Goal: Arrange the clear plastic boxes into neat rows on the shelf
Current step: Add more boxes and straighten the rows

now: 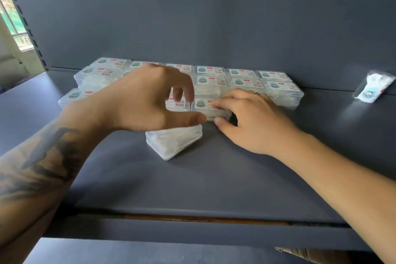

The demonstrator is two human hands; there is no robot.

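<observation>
1. Shelving: a dark blue-grey back panel [214, 17] fills the far half of the view and meets the shelf along a straight seam.
2. Shelf [192, 182]: a flat, matte blue-grey surface extending from the back panel to a near front edge, where a thin brown strip [203, 218] runs left to right. A lower shelf level shows below it.
3. Upright [23, 21]: a slotted post at the far left edge. Beyond it, a bright window [10, 13] with green outside is visible.
4. Clear plastic boxes [242, 79]: stacked in rows against the back panel at centre, labels facing up. The rows run left to right; the left part is hidden behind the left hand.
5. Loose box [173, 141]: lies alone on the shelf, nearer than the rows, turned at an angle to them, directly below the left hand.
6. Left hand [141, 100]: raised above the boxes, fingers loosely spread and slightly curled, thumb extended to the right. It grips nothing.
7. Right hand [250, 120]: on the front-row box [203, 106] at centre, fingers laid over its top and thumb against its near side, pinching it.
8. Small plastic pouch [372, 85]: lies well apart at the far right, near the back panel, with white contents.
</observation>
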